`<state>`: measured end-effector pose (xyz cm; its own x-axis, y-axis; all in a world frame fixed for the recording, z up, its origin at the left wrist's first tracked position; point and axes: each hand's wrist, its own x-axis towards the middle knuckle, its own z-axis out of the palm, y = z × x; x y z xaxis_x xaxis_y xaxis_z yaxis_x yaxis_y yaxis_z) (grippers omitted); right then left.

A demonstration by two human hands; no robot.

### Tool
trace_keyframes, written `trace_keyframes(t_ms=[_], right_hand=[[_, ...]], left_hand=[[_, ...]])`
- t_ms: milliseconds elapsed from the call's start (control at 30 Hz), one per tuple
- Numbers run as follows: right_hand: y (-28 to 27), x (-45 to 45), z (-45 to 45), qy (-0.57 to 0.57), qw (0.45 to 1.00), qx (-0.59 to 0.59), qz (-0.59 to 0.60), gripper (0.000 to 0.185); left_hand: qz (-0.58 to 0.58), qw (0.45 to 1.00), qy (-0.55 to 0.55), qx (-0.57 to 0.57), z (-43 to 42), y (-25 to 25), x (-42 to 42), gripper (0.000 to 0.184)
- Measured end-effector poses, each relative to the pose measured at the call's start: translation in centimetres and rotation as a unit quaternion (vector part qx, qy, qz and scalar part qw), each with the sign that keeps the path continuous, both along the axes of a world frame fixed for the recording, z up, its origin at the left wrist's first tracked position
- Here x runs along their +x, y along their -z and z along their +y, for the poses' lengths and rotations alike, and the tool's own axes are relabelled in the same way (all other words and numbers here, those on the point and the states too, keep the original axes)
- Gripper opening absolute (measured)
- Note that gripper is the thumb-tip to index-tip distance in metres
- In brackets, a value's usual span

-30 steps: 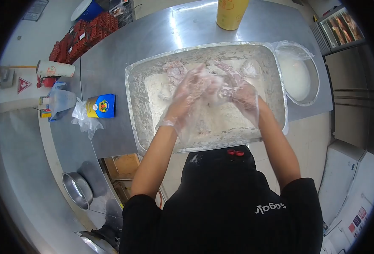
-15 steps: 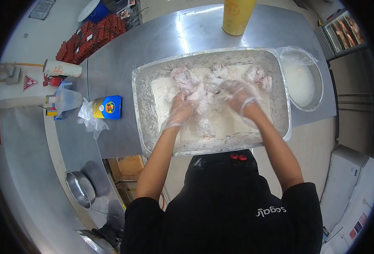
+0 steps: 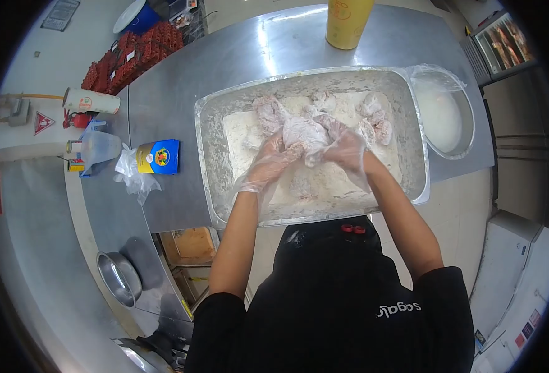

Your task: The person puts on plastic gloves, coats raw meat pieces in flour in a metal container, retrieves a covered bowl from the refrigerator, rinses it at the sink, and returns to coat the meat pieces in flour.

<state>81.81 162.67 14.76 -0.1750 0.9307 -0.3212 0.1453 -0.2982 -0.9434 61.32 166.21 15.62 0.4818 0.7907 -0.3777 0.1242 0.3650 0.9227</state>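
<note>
A large metal pan (image 3: 208, 163) holds white flour (image 3: 240, 132) and several flour-coated pieces of what looks like raw chicken. Between both hands, just above the flour, is one such chicken piece (image 3: 305, 132). My left hand (image 3: 270, 161), in a clear plastic glove, is closed around its near left side. The right side is gripped by my right hand (image 3: 347, 151), gloved the same way. Other coated pieces lie around it: one at the back left (image 3: 269, 112), a cluster at the right (image 3: 375, 117), and one toward the front (image 3: 301, 186).
A steel table (image 3: 175, 105) carries the pan. Beyond it stands a yellow tub (image 3: 347, 23). Close to the pan's right side is a round metal bowl (image 3: 470, 133) with whitish contents and plastic film. At left lie a blue-yellow packet (image 3: 158, 157) and a plastic bag (image 3: 128, 166).
My right hand has moved in beside my left and now grips the chicken piece too. The piece has been raised and spread between both hands. The right-hand cluster shows more fully.
</note>
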Motion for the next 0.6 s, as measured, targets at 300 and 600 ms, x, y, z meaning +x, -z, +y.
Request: trace_keyframes(t_ms=[300,600], right_hand=[[-2.9,0.7,0.1,-0.161,0.929,0.012,-0.334,0.056],[2.0,-0.2,-0.2,-0.024,0.933,0.090,-0.349,0.061]], left_hand=[[0.071,0.981,0.059,0.168,-0.4,-1.2,2.5,0.048],[0.173,0.958,-0.060,0.220,-1.5,-0.2,5.2,0.045]])
